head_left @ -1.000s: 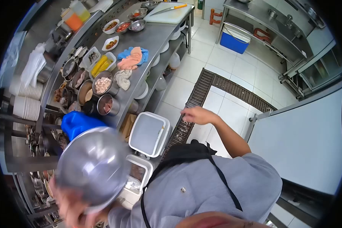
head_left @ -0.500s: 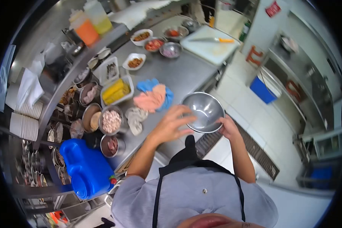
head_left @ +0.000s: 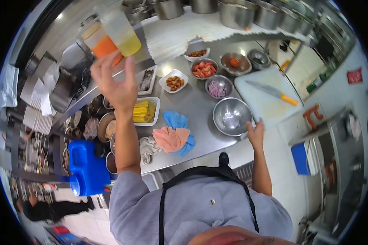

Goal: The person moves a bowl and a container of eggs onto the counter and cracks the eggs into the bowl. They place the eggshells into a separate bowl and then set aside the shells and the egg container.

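My left hand point(head_left: 116, 86) is raised toward the shelf, thumb and fingers apart. Its fingertips overlap the view of a squeeze bottle of orange sauce point(head_left: 101, 42), though contact cannot be made out. A bottle of yellow liquid point(head_left: 124, 36) stands beside that one. On the steel counter near its front edge sits a metal mixing bowl point(head_left: 232, 117) with nothing in it. My right hand point(head_left: 255, 134) is at the bowl's right rim, fingers spread, the thumb touching or very close to the metal.
Behind the bowl are sliced red onion point(head_left: 218, 87), cut tomatoes point(head_left: 204, 70) and a white dish of browned pieces point(head_left: 175, 81). A knife point(head_left: 272, 92) lies on the cutting board point(head_left: 253, 100). Cloths point(head_left: 171, 139) and a blue jug point(head_left: 88, 167) are leftward. Another person point(head_left: 55, 210) stands lower left.
The bowl was held in my right hand off the counter's edge and now rests on the counter. My left hand has moved from beside the bowl up and left to the bottles. My view has shifted.
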Tool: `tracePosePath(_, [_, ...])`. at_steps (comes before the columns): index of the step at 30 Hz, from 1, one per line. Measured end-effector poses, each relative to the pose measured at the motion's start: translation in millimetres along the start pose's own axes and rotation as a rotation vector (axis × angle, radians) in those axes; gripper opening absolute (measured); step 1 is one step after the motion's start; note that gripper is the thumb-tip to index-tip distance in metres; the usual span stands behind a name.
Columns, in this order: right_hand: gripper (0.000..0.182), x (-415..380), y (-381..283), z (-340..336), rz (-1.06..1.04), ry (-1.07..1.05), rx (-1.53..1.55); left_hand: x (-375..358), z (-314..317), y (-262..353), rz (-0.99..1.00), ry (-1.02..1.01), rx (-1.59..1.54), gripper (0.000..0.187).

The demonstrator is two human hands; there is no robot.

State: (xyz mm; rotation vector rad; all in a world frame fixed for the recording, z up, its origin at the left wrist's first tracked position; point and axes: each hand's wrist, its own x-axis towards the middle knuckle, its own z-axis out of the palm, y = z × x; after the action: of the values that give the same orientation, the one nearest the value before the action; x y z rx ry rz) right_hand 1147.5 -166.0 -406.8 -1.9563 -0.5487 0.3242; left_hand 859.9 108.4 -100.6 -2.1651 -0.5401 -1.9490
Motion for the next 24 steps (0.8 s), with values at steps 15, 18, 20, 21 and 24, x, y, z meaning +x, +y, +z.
tracePosePath(15, [0.025,148,-542,160,-0.911,-0.719,-0.04,23,87,-54,-0.226,0.13,0.664,0.121])
tracePosePath(18, [0.028,156,-569,243,-0.36,-0.827,0.237,25,87,-47,-0.275,0.11,0.632,0.118])
tracePosePath(20, [0.028,168,-572,285,-0.384,-0.948,0.334,24,87,-47,-0.283,0.118,0.623,0.118])
tracePosePath(21, [0.028,173,-572,302,-0.412,-1.077,0.43,25,87,-47,-0.293,0.127,0.624,0.118])
tracePosePath(24, [0.022,178,-575,328,-0.374,-1.039,0.461,26,86,-45,-0.353,0.13,0.578,0.117])
